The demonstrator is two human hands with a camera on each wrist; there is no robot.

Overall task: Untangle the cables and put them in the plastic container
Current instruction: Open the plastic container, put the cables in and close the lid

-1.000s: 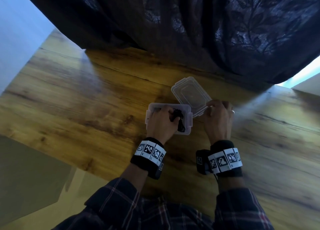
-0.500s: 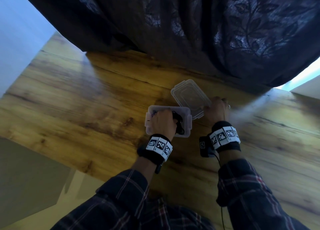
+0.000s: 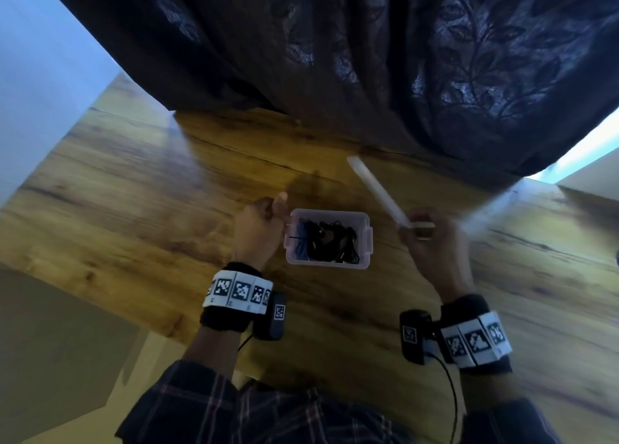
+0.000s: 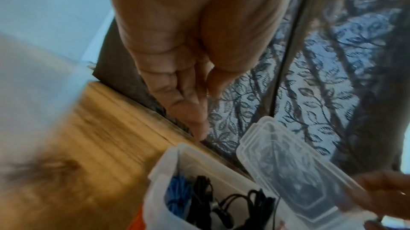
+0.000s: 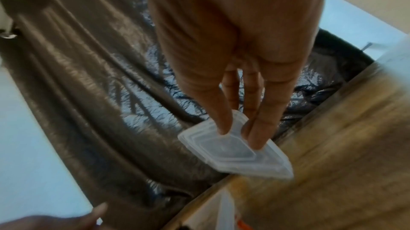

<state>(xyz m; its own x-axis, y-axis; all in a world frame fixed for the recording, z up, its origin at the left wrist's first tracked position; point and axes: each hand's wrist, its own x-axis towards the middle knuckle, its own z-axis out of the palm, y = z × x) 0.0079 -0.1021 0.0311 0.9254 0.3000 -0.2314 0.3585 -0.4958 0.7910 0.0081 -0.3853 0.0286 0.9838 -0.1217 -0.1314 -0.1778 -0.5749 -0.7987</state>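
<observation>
The clear plastic container (image 3: 330, 213) sits on the wooden table, with black cables (image 3: 330, 242) and a blue cable (image 3: 301, 239) bundled inside it. My left hand (image 3: 268, 216) hovers just left of the container, fingers loosely curled and holding nothing. In the left wrist view that hand (image 4: 199, 111) hangs above the container's corner (image 4: 168, 172). My right hand (image 3: 415, 226) holds the clear lid (image 3: 375, 189) in the air, right of the container and tilted edge-on. Its fingers (image 5: 224, 125) pinch one end of the lid (image 5: 233, 151).
A dark leaf-patterned curtain (image 3: 368, 58) hangs along the table's far edge. The wooden table (image 3: 134, 192) stretches left and right of the container. A pale wall (image 3: 40, 58) stands at the left, and the table's near edge runs by my left wrist.
My left hand came out of the container and now sits beside its left side. My right hand lifted the lid off the table and tipped it on edge.
</observation>
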